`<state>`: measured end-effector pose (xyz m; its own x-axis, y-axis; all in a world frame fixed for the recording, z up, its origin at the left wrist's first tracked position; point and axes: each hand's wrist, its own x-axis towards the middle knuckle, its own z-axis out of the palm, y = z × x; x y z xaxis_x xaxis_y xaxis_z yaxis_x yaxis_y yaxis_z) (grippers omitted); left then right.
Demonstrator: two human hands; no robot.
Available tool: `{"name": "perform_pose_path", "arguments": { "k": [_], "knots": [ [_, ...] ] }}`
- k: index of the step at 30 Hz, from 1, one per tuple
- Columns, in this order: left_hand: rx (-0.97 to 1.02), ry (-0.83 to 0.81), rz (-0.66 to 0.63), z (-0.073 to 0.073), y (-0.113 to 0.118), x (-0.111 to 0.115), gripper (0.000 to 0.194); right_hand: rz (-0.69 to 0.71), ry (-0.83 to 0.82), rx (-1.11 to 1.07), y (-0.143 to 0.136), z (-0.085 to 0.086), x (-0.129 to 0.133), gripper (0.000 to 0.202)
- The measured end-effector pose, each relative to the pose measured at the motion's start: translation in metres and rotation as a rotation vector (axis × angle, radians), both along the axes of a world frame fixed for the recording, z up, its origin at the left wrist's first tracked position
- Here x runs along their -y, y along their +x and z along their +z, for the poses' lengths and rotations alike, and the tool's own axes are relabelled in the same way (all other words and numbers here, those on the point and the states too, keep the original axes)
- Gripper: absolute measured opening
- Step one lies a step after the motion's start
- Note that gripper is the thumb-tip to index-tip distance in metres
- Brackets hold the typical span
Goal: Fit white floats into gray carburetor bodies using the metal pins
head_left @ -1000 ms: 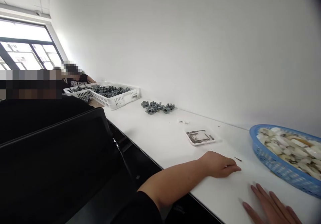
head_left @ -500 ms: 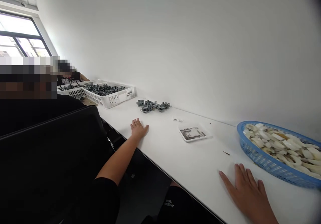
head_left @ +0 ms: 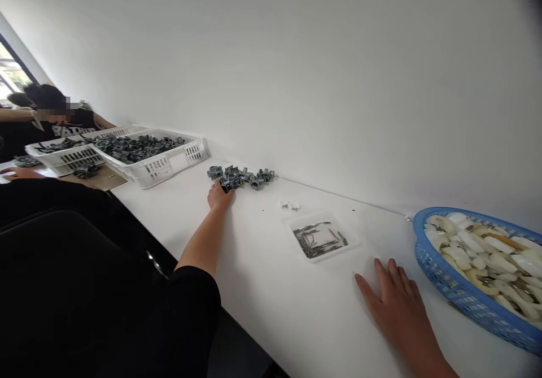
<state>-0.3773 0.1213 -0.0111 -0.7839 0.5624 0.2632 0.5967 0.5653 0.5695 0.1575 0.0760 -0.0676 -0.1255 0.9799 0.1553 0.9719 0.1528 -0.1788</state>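
My left hand [head_left: 219, 196] is stretched out to the near side of a small pile of grey metal castings [head_left: 256, 181]. Its fingers curl round a grey metal casting [head_left: 228, 185] at the pile's front left, and the hand partly hides that piece. On the white table, my right hand [head_left: 398, 304] rests palm down with its fingers spread, holding nothing. Between the hands is a shallow clear tray [head_left: 311, 259] with thin dark metal pins [head_left: 324, 248] in it. A few tiny pieces [head_left: 290, 205] lie behind the tray.
A blue plastic basket [head_left: 466, 304] full of whitish curved pieces [head_left: 497, 259] stands at the right. White crates [head_left: 156, 174] heaped with grey castings stand at the far left. A person [head_left: 76, 118] sits beyond them. A black chair back [head_left: 55, 253] is at the left.
My left hand has moved forward from the bare tabletop to the castings and curled at one. My right hand has shifted slightly left, and the loose pin near it no longer shows. The view has turned.
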Motion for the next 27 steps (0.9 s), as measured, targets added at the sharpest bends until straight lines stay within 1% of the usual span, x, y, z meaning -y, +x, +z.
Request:
{"name": "perform_pose_path", "arguments": {
  "k": [3, 5, 9, 12, 15, 19, 22, 24, 27],
  "knots": [
    [0.032, 0.026, 0.029, 0.001, -0.005, 0.001, 0.065, -0.007, -0.034, -0.012, 0.001, 0.002, 0.001, 0.089],
    [0.038, 0.036, 0.041, 0.001, -0.002, 0.007, 0.060, 0.003, -0.044, -0.038, 0.001, 0.004, 0.002, 0.088],
    [0.026, 0.046, 0.055, 0.001, 0.016, 0.028, 0.057, 0.022, -0.056, -0.088, 0.000, 0.005, 0.002, 0.087],
    [0.024, 0.067, 0.054, 0.002, 0.034, 0.048, 0.053, 0.029, -0.024, -0.109, -0.002, 0.004, 0.000, 0.086],
    [0.041, 0.097, 0.050, 0.004, 0.054, 0.072, 0.044, 0.049, -0.022, -0.129, -0.004, 0.010, 0.001, 0.085],
    [0.054, 0.172, 0.060, 0.009, 0.087, 0.103, 0.035, 0.061, -0.093, -0.117, -0.007, 0.029, 0.008, 0.083],
    [0.028, 0.271, 0.044, 0.012, 0.115, 0.120, 0.034, 0.059, -0.105, -0.107, -0.009, 0.041, 0.013, 0.081],
    [0.004, 0.343, 0.017, 0.012, 0.136, 0.128, 0.036, 0.065, -0.099, -0.119, -0.009, 0.044, 0.015, 0.080],
    [-0.031, 0.452, -0.045, 0.011, 0.171, 0.136, 0.037, 0.064, -0.087, -0.170, -0.010, 0.043, 0.014, 0.079]
  ]
}}
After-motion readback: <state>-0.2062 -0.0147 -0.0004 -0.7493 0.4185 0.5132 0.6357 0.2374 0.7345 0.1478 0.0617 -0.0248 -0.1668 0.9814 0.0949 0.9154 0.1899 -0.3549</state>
